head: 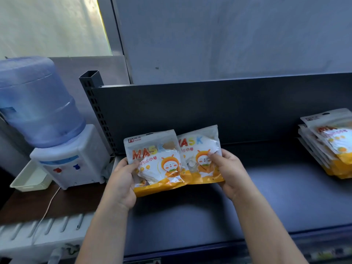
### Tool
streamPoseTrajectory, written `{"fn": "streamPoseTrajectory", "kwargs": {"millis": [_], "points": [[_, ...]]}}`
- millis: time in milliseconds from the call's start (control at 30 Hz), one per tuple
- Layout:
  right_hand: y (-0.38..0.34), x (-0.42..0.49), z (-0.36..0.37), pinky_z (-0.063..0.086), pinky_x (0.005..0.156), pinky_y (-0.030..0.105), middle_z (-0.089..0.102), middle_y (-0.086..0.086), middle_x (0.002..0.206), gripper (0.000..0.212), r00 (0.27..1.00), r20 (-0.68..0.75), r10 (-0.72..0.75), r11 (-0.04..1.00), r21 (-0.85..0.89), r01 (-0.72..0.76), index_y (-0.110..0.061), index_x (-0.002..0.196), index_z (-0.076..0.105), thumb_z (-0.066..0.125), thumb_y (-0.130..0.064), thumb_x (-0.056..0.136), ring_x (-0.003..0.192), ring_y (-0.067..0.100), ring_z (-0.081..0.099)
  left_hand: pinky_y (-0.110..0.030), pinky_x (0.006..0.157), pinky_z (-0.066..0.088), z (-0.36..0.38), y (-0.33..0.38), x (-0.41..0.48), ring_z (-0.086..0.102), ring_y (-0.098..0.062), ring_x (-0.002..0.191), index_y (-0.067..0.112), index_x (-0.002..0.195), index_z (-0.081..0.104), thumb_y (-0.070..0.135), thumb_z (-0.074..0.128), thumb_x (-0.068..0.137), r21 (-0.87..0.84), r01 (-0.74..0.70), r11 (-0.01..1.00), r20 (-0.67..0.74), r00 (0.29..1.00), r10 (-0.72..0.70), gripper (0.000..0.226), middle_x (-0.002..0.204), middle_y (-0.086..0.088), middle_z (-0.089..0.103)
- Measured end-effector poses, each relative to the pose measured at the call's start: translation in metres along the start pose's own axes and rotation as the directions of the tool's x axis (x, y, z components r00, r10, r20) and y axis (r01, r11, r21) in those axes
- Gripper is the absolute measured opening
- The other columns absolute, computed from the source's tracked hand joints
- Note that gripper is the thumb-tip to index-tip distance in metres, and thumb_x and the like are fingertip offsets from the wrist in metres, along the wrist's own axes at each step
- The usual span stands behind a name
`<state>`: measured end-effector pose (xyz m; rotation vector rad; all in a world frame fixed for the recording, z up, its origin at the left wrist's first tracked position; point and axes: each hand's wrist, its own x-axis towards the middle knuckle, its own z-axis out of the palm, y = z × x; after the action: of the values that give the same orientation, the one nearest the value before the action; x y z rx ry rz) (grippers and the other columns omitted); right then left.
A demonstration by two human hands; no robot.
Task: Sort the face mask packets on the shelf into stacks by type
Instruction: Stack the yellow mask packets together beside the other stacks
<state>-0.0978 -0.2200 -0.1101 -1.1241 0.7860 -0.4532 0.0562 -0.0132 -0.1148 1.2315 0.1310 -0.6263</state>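
Packets [156, 162]: white-and-orange, cartoon mascot (MASK lettering).

A grey wall [228, 35] rises behind the dark metal shelf [190, 216]. Far left, daylight glows through a curtain [47, 25]. A water dispenser [72, 159] with a blue bottle [38, 101] stands on a brown counter [66, 202] beside a white tray [30, 180].
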Motion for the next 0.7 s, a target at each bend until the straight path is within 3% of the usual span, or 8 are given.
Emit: {"fn": "streamPoseTrajectory", "kwargs": {"millis": [133, 400, 467, 567, 700], "points": [[-0.010, -0.006, -0.020, 0.067, 0.070, 0.041, 0.083, 0.011, 0.100, 0.014, 0.997, -0.039, -0.066, 0.996, 0.061, 0.068, -0.013, 0.111, 0.075, 0.062, -0.014, 0.106, 0.089, 0.031, 0.082, -0.059, 0.100, 0.053, 0.007, -0.003, -0.006, 0.074, -0.035, 0.107, 0.012, 0.120, 0.063, 0.010, 0.053, 0.105, -0.033, -0.008, 0.999, 0.012, 1.000, 0.009, 0.018, 0.114, -0.017, 0.077], [-0.027, -0.008, -0.073, 0.068, 0.069, 0.039, 0.082, 0.014, 0.106, 0.017, 0.974, -0.125, -0.191, 0.973, 0.104, 0.204, -0.010, 0.117, 0.073, 0.061, -0.011, 0.106, 0.093, 0.031, 0.081, -0.055, 0.098, 0.055, 0.054, -0.018, -0.035, 0.076, -0.031, 0.103, 0.010, 0.121, 0.066, 0.014, 0.055, 0.103, -0.055, -0.097, 0.994, 0.006, 0.995, 0.097, 0.021, 0.112, -0.016, 0.078], [-0.036, -0.009, -0.092, 0.067, 0.067, 0.039, 0.082, 0.013, 0.107, 0.017, 0.968, -0.143, -0.206, 0.968, 0.116, 0.223, -0.010, 0.118, 0.072, 0.060, -0.011, 0.106, 0.094, 0.030, 0.081, -0.051, 0.090, 0.060, 0.075, -0.020, -0.043, 0.078, -0.029, 0.098, 0.009, 0.121, 0.066, 0.015, 0.056, 0.103, -0.063, -0.122, 0.991, 0.010, 0.992, 0.123, 0.022, 0.110, -0.016, 0.078], [-0.054, -0.010, -0.130, 0.067, 0.065, 0.037, 0.082, 0.013, 0.106, 0.019, 0.958, -0.170, -0.229, 0.959, 0.130, 0.252, -0.010, 0.121, 0.071, 0.058, -0.010, 0.107, 0.093, 0.029, 0.081, -0.033, 0.062, 0.063, 0.117, -0.030, -0.059, 0.079, -0.021, 0.082, 0.007, 0.113, 0.068, 0.015, 0.056, 0.103, -0.076, -0.157, 0.985, 0.011, 0.987, 0.159, 0.018, 0.103, -0.015, 0.080], [-0.095, -0.008, -0.198, 0.068, 0.072, 0.039, 0.083, 0.010, 0.102, 0.019, 0.950, -0.203, -0.239, 0.954, 0.131, 0.268, -0.013, 0.118, 0.072, 0.057, -0.011, 0.108, 0.094, 0.028, 0.081, -0.036, 0.065, 0.066, 0.185, -0.057, -0.082, 0.080, -0.022, 0.083, 0.006, 0.113, 0.069, 0.022, 0.061, 0.101, -0.110, -0.101, 0.989, 0.018, 0.995, 0.103, 0.022, 0.100, -0.014, 0.080]]}}
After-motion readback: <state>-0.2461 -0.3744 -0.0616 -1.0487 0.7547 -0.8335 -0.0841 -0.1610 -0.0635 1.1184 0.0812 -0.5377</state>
